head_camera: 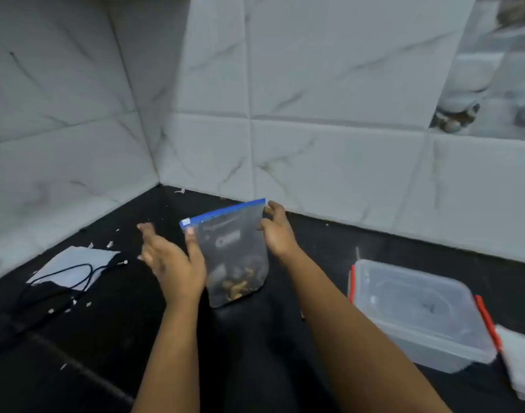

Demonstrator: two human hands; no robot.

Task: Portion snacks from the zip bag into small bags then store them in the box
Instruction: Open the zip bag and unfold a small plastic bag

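Zip bag: the zip bag [234, 251], clear with a blue seal strip along the top, is upright between the two hands, its base on or just above the black tabletop [85, 362]; which, I cannot tell.
Zip bag contents: a small heap of brownish snacks [237, 286] sits at the bottom; the upper part looks empty. The seal appears closed, though blur makes this uncertain.
Left hand: the left hand [169, 260] lies against the bag's left edge, thumb up along the side near the seal corner, the other fingers spread and relaxed, gripping nothing.
Right hand: the right hand [277, 231] pinches the bag's upper right corner just under the blue strip.
Step in hand: likely opening the bag. Keep it upright so the snacks stay at the bottom, grip both lips just below the strip, and pull apart evenly.
Box: the clear plastic box [419, 314] with red clips stands to the right of the right hand, lidless; it looks empty.
Small bags: none that I can identify.
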